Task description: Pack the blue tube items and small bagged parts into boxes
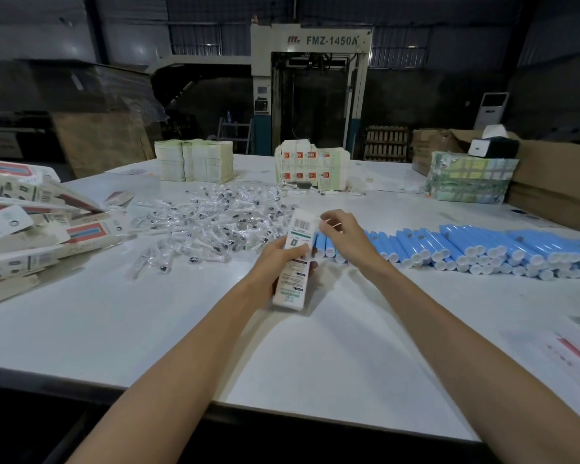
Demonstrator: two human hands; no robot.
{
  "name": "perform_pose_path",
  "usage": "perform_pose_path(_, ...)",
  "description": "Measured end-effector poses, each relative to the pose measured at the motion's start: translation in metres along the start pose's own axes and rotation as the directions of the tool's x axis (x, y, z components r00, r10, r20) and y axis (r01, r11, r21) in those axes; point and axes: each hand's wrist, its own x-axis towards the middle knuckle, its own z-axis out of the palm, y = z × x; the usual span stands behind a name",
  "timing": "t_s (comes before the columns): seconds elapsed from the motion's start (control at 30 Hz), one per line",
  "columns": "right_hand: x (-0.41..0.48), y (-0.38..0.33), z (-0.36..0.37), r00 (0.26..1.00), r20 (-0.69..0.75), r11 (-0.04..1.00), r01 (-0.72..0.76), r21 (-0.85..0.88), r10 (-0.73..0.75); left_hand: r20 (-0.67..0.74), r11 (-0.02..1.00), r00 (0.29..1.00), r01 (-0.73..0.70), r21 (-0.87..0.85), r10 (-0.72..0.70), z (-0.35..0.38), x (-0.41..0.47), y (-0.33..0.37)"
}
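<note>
A long white box (290, 289) was gripped by the left hand (273, 262); the right hand (344, 236) was curled at its top, hold unclear. Blue tubes (482, 246) and bagged parts (215, 219) were heaped behind.

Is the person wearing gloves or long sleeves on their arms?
No. The left hand and the right hand are bare, with no gloves. Both forearms are bare too, and no sleeve, watch or bracelet shows. Rings are too small to tell.
</note>
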Motion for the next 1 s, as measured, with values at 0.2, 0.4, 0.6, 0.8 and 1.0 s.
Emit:
perform_pose_path(0.2, 0.021, 0.009, 0.051, 0.991, 0.059, 0.959, 0.130, -0.251, -0.119, -0.350, 0.996, 0.934, -0.053, 0.070, 0.074, -0.030, 0.013, 0.002)
perform_pose_path(0.4, 0.043, 0.011, 0.092, 0.950, 0.209, 0.793, 0.309, -0.525, -0.232, -0.564, 0.987, 0.811, -0.142, 0.069, 0.156, -0.050, 0.018, 0.003)
perform_pose_path(0.6, 0.055, 0.006, 0.119, 0.945, 0.276, 0.582, 0.327, -0.744, -0.178, -0.601, 0.986, 0.786, -0.162, 0.026, 0.145, -0.056, 0.018, 0.005)
perform_pose_path(0.8, 0.051, 0.013, 0.127, 0.940, 0.242, 0.513, 0.334, -0.791, -0.239, -0.552, 0.979, 0.814, -0.202, 0.022, 0.180, -0.049, 0.017, 0.006)
perform_pose_path(1.0, 0.042, 0.023, 0.111, 0.903, 0.190, 0.551, 0.391, -0.737, -0.386, -0.495, 0.974, 0.851, -0.222, -0.037, 0.175, -0.043, 0.014, 0.009)
